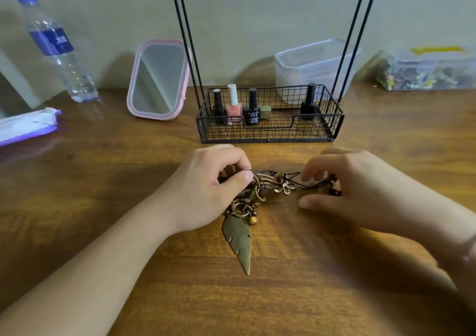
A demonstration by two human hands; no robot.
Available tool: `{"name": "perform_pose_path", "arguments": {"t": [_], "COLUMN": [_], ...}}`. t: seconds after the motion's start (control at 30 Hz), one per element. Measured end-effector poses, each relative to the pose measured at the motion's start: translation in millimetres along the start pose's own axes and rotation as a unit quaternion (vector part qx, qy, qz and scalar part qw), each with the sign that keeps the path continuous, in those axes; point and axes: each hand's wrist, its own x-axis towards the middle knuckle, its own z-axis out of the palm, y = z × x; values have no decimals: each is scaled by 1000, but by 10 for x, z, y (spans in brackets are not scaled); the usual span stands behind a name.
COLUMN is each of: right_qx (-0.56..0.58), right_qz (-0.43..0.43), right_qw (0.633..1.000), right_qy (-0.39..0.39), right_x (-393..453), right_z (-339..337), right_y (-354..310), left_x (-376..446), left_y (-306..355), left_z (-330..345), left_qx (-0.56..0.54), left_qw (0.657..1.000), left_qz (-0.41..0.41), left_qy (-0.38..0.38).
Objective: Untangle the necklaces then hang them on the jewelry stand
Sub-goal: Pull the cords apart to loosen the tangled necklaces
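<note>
We are at the untangling: our left hand [216, 188] pinches the knotted necklaces [260, 186] on the table [334, 284] before the jewelry stand [270, 127], our right hand [342, 188] pinches a cord; next we should tease loops apart gently

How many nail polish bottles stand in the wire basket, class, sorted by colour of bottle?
Black nail polish bottles: 3
Pink nail polish bottles: 1
Total in the wire basket: 4
</note>
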Motion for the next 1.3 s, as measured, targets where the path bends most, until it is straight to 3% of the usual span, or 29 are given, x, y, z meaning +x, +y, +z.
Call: {"name": "perform_pose_path", "arguments": {"t": [0.3, 0.43, 0.53, 0.6, 0.7, 0.93, 1.13, 1.3], "right_qx": [49, 120, 346, 423, 448, 561, 576, 622], "right_qz": [-17, -23, 24, 58, 80, 33, 31, 69], "right_qw": [996, 990, 935, 899, 881, 808, 787, 727], "right_qy": [73, 74, 73, 99, 130, 178, 217, 282], "right_x": [114, 94, 65, 73, 72, 55, 47, 69], "right_z": [273, 146, 20, 6, -1, -110, -183, -256], "right_y": [-24, 4, -27, -45, -79, -110, -53, 130], "left_x": [17, 38, 52, 59, 65, 93, 101, 102], "left_y": [-44, -84, -103, -108, -116, -197, -278, -307], "left_z": [-64, -123, -145, -152, -164, -265, -401, -444], "left_qx": [-110, -162, -193, -225, -264, -280, -194, -106], "left_qw": [994, 986, 977, 967, 952, 923, 934, 951], "left_qz": [0, -16, -34, -42, -58, -161, -201, -222], "left_qy": [-9, 28, 86, 113, 141, 212, 224, 186]}}
